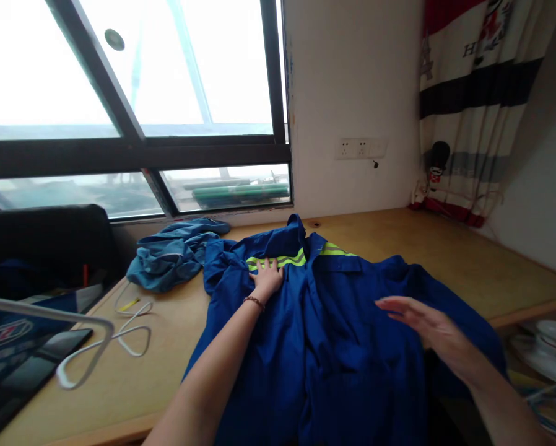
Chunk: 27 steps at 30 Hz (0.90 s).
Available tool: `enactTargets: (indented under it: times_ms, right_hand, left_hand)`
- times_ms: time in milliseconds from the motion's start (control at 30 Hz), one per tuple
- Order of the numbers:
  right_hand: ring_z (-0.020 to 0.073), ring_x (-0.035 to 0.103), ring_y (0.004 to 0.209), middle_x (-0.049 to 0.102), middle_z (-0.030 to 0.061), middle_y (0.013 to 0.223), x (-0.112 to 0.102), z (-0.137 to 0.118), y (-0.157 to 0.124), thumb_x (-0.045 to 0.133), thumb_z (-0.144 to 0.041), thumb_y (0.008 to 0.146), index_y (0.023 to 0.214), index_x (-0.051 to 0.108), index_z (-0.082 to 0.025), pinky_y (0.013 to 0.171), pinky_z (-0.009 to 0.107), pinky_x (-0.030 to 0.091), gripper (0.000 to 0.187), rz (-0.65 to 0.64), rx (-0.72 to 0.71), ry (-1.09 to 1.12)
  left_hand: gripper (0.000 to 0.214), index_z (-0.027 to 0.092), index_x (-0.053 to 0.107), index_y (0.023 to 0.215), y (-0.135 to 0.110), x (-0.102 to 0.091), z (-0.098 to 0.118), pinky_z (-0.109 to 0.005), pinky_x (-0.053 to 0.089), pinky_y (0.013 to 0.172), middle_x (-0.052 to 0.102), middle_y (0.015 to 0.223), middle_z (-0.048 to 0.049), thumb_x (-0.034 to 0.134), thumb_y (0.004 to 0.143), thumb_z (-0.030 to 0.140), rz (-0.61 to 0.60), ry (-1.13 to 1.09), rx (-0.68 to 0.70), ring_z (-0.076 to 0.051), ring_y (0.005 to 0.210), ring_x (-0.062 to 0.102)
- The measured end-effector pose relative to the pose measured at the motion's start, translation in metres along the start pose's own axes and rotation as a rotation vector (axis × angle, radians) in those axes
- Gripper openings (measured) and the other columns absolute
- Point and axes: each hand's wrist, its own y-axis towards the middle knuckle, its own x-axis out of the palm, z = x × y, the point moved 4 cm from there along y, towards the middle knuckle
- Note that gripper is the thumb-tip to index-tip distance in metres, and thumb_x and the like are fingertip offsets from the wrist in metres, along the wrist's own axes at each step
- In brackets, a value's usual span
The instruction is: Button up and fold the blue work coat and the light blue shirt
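A dark blue work jacket (352, 334) lies spread over the wooden table, its collar toward the wall and its lower part hanging over the near edge. Yellow-green reflective strips (336, 249) cross its chest. My left hand (267, 278) rests flat on the jacket's left chest, fingers spread over the strip. Above the jacket's right side hovers my right hand (420, 317), its fingers stretched out and nothing in them. One sleeve (464, 310) drapes to the right, partly behind my right forearm.
Lighter blue crumpled cloth (171, 254) sits left of the jacket on the wooden table (445, 248). A white cable (132, 331) curls at the left. A black chair back (46, 248) stands by the window. Wall sockets (361, 148) and a curtain (473, 124) are behind; a white object (554, 341) is lower right.
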Motion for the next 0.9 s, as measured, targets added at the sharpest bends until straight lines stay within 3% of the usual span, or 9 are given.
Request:
enactTargets:
  times_ms: [100,167,233,400,500,600,667,800,900]
  right_hand:
    - [0.0305,0.026,0.128,0.033,0.0057,0.139,0.055,-0.003,0.032,0.035,-0.055,0.083,0.134,0.034,-0.028,0.101,0.053,0.025,0.058,-0.077,-0.049,-0.165]
    - [0.0398,0.011,0.129,0.024,0.0032,0.143,0.082,0.012,0.065,0.036,-0.06,0.081,0.135,0.032,-0.032,0.096,0.066,0.013,0.061,-0.057,0.073,-0.376]
    - [0.044,0.006,0.128,0.022,0.002,0.144,0.094,0.03,0.099,0.033,-0.062,0.081,0.135,0.031,-0.035,0.091,0.071,0.009,0.06,-0.08,0.151,-0.482]
    - [0.0423,0.008,0.128,0.03,0.004,0.14,0.079,0.065,0.157,0.029,-0.059,0.084,0.131,0.037,-0.032,0.09,0.07,0.013,0.055,-0.105,0.202,-0.537]
    - [0.0419,0.026,0.122,0.043,0.0069,0.13,0.069,0.061,0.168,0.032,-0.056,0.084,0.117,0.053,-0.028,0.086,0.068,0.022,0.048,-0.05,0.192,-0.535]
    - [0.0336,0.053,0.097,0.061,0.0138,0.101,0.057,0.047,0.178,0.044,-0.046,0.081,0.087,0.067,-0.018,0.081,0.051,0.038,0.037,-0.123,0.193,-0.507]
    - [0.0264,0.059,0.082,0.064,0.0143,0.082,0.044,0.037,0.191,0.049,-0.037,0.078,0.071,0.068,-0.015,0.075,0.037,0.042,0.029,-0.148,0.191,-0.449]
    - [0.0234,0.057,0.089,0.065,0.0145,0.088,0.021,0.026,0.221,0.042,-0.028,0.079,0.081,0.068,-0.013,0.073,0.028,0.04,0.029,0.141,0.171,-0.323]
    - [0.0207,0.057,0.089,0.066,0.0126,0.088,0.036,0.031,0.234,0.046,-0.022,0.076,0.084,0.067,-0.012,0.072,0.023,0.039,0.025,0.093,0.186,-0.245]
  left_hand:
    - [0.054,0.022,0.039,0.131,-0.007,-0.002,-0.006,-0.073,0.015,0.088,0.025,0.143,-0.0148,0.021,0.086,0.047,-0.025,-0.006,-0.027,-0.041,0.129,0.015]
    - [0.055,0.023,0.036,0.133,-0.014,-0.006,-0.015,-0.072,0.016,0.088,0.024,0.143,-0.0144,0.022,0.086,0.047,-0.027,0.003,-0.046,-0.04,0.13,0.014]
    - [0.054,0.025,0.035,0.133,-0.022,-0.012,-0.03,-0.071,0.017,0.089,0.025,0.143,-0.0128,0.023,0.086,0.048,-0.031,0.015,-0.064,-0.039,0.13,0.013]
    - [0.057,0.027,0.035,0.133,-0.053,-0.022,-0.064,-0.064,0.02,0.093,0.026,0.143,-0.0113,0.026,0.084,0.054,-0.014,0.06,-0.075,-0.037,0.13,0.016]
    - [0.057,0.027,0.036,0.133,-0.084,-0.025,-0.069,-0.062,0.024,0.092,0.028,0.142,-0.0129,0.027,0.084,0.054,0.008,0.095,-0.055,-0.038,0.129,0.017]
    - [0.058,0.024,0.043,0.129,-0.115,-0.034,-0.064,-0.058,0.026,0.092,0.037,0.135,-0.0171,0.031,0.082,0.056,0.048,0.136,0.017,-0.039,0.124,0.028]
    - [0.059,0.022,0.053,0.12,-0.123,-0.045,-0.059,-0.053,0.03,0.09,0.049,0.122,-0.0192,0.032,0.08,0.06,0.044,0.152,0.066,-0.037,0.113,0.041]
    - [0.057,0.016,0.068,0.086,-0.096,-0.065,-0.055,-0.041,0.04,0.079,0.062,0.088,-0.0168,0.03,0.082,0.058,-0.072,0.125,0.036,-0.03,0.09,0.056]
    - [0.043,0.017,0.065,0.095,-0.054,-0.07,-0.044,-0.032,0.041,0.079,0.062,0.095,-0.014,0.038,0.083,0.049,0.0,0.041,0.074,-0.025,0.091,0.057]
